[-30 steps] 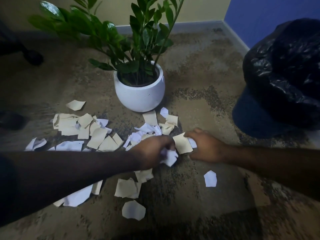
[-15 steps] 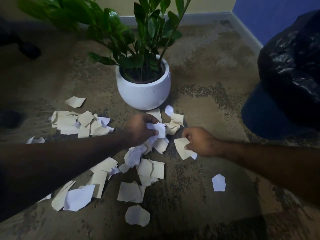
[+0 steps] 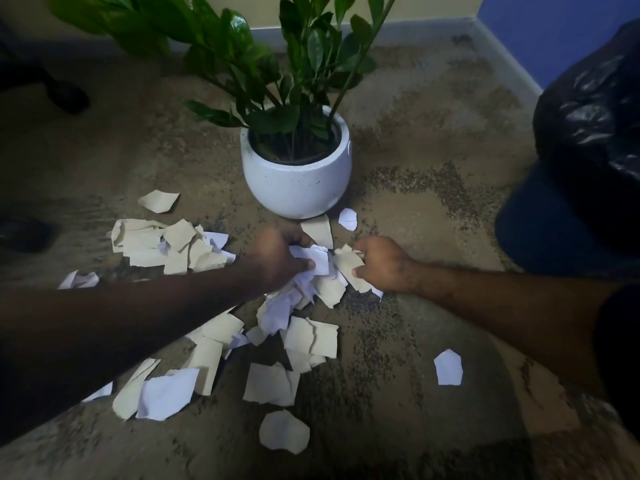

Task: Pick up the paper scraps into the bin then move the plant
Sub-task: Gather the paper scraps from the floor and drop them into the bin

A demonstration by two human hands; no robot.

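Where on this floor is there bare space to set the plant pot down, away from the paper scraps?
Bare carpet lies right of the white pot, between it and the black bin bag, and behind the pot toward the baseboard. It is crowded in front of and left of the pot, where paper scraps are strewn and the left hand and right hand gather them.

scraps (image 3: 298, 337) before plant (image 3: 296, 174), bin (image 3: 588, 140) right

Cut off at the right edge: black bin bag (image 3: 595, 126). Plant (image 3: 277, 57) cropped at top. Scraps (image 3: 204, 344) partly hidden under left forearm.
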